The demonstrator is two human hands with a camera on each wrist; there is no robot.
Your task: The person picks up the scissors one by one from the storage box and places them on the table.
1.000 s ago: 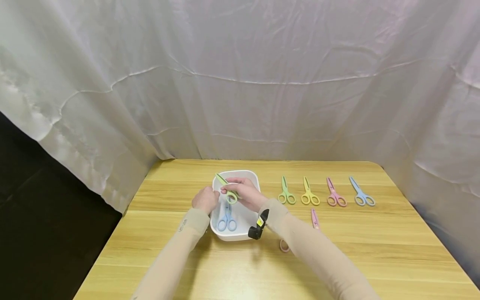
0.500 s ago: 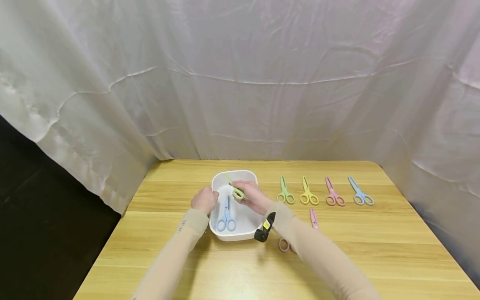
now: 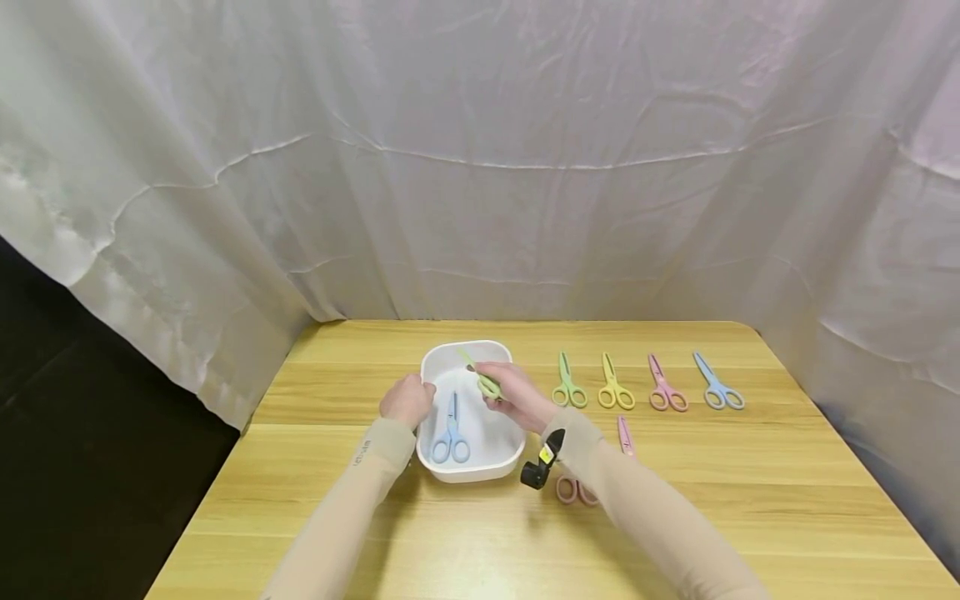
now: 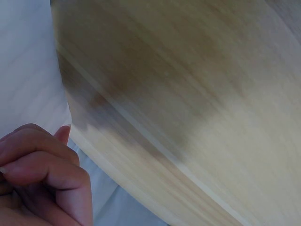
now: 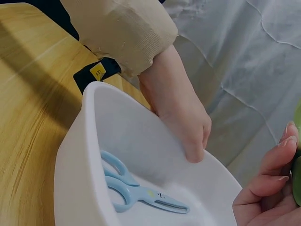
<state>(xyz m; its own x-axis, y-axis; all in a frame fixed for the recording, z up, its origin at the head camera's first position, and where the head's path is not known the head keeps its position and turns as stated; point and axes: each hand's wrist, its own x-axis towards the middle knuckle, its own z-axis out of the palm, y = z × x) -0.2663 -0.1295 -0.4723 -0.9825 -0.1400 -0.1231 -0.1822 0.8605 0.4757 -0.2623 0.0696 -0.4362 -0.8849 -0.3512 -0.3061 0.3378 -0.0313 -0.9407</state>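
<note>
A white plastic basin (image 3: 480, 476) stands on the wooden table, with blue scissors (image 3: 452, 437) lying inside. My left hand (image 3: 407, 401) grips the basin's left rim; in the right wrist view the thumb of that left hand (image 5: 181, 117) lies over the inner wall. Green scissors (image 3: 490, 387) are held by the finger rings in my right hand (image 3: 517, 395), over the basin's right part, blades pointing away and to the left. At the right edge of the right wrist view only a slice of the green scissors (image 5: 297, 176) shows beside the curled fingers.
Green (image 3: 568, 392), yellow (image 3: 616, 392), pink (image 3: 666, 390) and blue scissors (image 3: 717, 387) lie in a row right of the basin. A pink blade (image 3: 626, 436) and pink finger rings (image 3: 576, 490) show around my right forearm, partly hidden. A grey curtain (image 3: 495, 208) hangs behind the table.
My right hand has moved right with the green scissors, from over the basin's left-middle to its right side, uncovering the blue scissors' blades. My left hand stays on the rim.
</note>
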